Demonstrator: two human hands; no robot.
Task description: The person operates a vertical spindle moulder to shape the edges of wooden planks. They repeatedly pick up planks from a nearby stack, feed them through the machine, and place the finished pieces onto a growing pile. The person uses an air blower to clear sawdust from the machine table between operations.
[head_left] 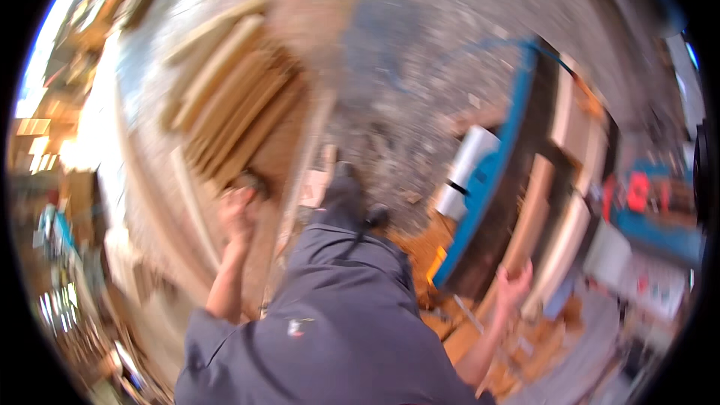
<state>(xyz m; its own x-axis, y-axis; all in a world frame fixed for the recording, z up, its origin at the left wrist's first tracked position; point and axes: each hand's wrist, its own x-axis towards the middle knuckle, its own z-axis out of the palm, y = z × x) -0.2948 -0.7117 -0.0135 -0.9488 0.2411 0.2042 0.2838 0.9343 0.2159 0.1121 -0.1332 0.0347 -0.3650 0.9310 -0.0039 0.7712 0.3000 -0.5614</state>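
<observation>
My right hand (514,283) is closed round the near end of a long, slightly curved wooden strip (531,210). The strip lies along a dark-topped machine table with a blue edge (480,206). On my left, a stack of wooden pieces (236,97) rests on a brown board. My left hand (237,210) is by the stack's near end, beside a small dark object (253,182) that is too blurred to name. Motion smears its fingers, so whether it holds anything cannot be made out.
More pale wooden pieces (561,251) lie on the machine's right side. A white cylinder with a black band (461,172) sits against its blue edge. Sawdust and offcuts (442,322) cover the floor near me. A blue bench with red items (652,202) stands farther right.
</observation>
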